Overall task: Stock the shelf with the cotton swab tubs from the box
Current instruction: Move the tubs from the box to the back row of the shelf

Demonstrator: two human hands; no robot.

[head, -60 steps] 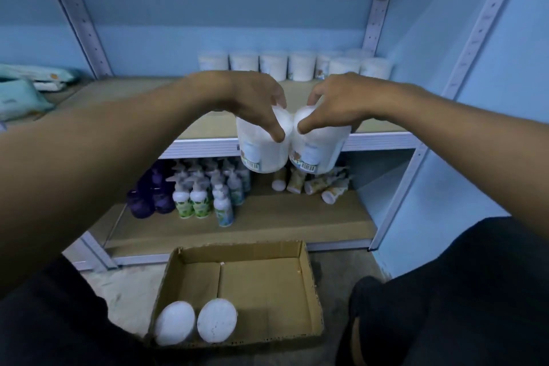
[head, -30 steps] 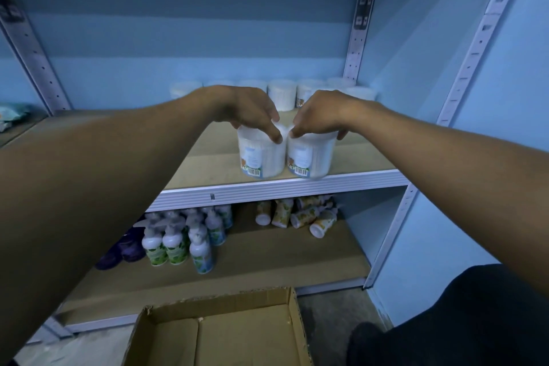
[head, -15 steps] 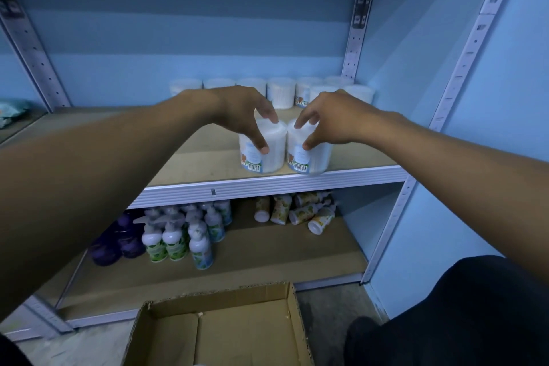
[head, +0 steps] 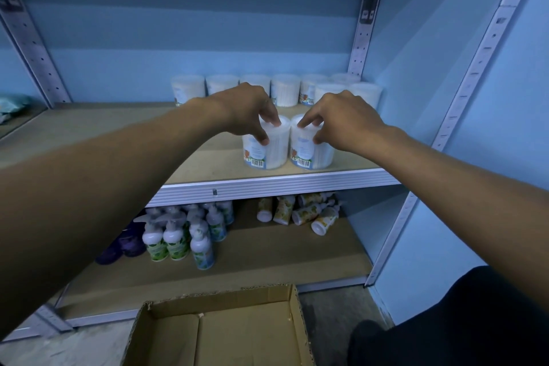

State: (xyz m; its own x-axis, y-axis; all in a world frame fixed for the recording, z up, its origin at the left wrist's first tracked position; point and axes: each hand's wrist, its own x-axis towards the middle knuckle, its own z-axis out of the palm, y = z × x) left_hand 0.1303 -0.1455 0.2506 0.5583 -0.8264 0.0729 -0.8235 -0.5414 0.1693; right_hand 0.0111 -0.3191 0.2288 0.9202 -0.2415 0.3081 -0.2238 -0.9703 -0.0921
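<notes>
Two clear cotton swab tubs stand side by side near the front edge of the middle shelf, barcodes facing me. My left hand holds the left tub from above, fingertips on its lid and thumb on its front. In the same way, my right hand pinches the rim of the right tub. Both tubs rest on the board. A row of several more tubs lines the back of the shelf. The cardboard box lies open on the floor below; the visible part holds no tubs.
The lower shelf holds several pump bottles at the left and several small tubes lying on their sides at the right. A slotted metal upright runs up the right side. Packets sit on the neighbouring shelf at far left.
Both hands carried the two tubs up from over the box and set them on the middle shelf. The view tilted up, so the box's near end is out of sight.
</notes>
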